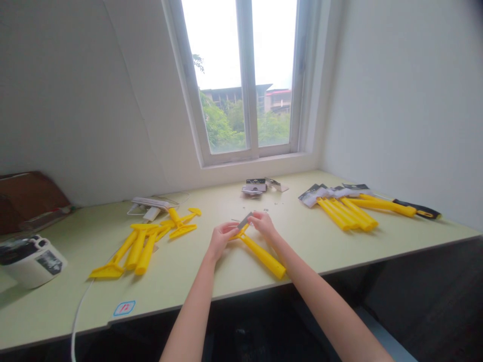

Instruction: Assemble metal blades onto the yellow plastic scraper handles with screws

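A yellow scraper (264,256) lies near the table's front edge, its handle pointing toward the lower right. At its head is a flat grey blade (245,221), set at a slant between my hands. My left hand (222,238) is closed around the left end of the blade and scraper head. With its fingers pinched, my right hand (263,224) holds the blade's upper right end. Just beyond my hands, a few tiny pieces (266,210) are scattered on the table.
Several yellow scrapers (145,251) lie at the left, near a white cable and a white container (33,264). Packaged yellow scrapers (347,211) and a black-handled tool (417,208) lie right. Small boxes (255,185) sit below the window.
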The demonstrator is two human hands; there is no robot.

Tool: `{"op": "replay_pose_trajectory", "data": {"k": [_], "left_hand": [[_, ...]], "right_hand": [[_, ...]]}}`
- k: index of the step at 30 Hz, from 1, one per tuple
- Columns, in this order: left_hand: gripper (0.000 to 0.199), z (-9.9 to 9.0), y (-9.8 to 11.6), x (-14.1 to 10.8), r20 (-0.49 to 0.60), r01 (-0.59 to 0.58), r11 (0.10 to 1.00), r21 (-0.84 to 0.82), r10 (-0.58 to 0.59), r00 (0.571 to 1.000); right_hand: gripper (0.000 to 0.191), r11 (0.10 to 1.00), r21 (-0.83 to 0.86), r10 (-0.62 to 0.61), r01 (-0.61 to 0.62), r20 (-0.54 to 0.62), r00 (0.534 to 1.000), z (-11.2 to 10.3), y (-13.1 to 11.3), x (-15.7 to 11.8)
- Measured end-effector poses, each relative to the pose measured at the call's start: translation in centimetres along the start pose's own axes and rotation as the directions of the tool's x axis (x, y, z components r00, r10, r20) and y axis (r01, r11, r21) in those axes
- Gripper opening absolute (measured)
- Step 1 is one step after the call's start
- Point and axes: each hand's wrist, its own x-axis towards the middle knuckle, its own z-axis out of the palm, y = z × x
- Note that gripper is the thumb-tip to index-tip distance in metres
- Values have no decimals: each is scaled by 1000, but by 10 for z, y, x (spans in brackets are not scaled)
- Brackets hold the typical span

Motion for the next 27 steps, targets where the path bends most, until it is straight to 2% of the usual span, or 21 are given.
{"op": "replay_pose_trajectory", "data": {"k": [5,8,12,16,20,22,25,27], "left_hand": [[34,0,-1,0,-8,-1,1000,8,1,1000],[34,0,0,-1,-1,2,1000,21,-2,1000],[34,2,2,-2,16,-7,999,47,6,1000],[34,2,3,-2,7,-5,999,45,5,1000],[33,0,2,-1,-36,-22,1000,7,22,999],[32,0,2,0,-71,-23,1000,-18,21,997],[32,0,2,0,-99,-13,999,-50,8,995],[33,0,3,0,-83,-8,999,-52,3,997]], "right_hand": [[12,1000,10,23,-23,-3,1000,1,-4,-4],[12,998,-35,42,-43,-27,999,3,-6,-6],[15,994,-111,9,-18,-76,997,5,-5,-8],[14,997,-70,8,-14,-84,996,7,-5,-9],[12,987,145,64,-71,50,997,3,-11,-11],[16,968,241,32,-70,159,987,0,-15,-13],[23,969,248,-46,-16,246,968,-3,-21,-17],[26,980,201,-57,8,241,969,-2,-23,-19]]}}
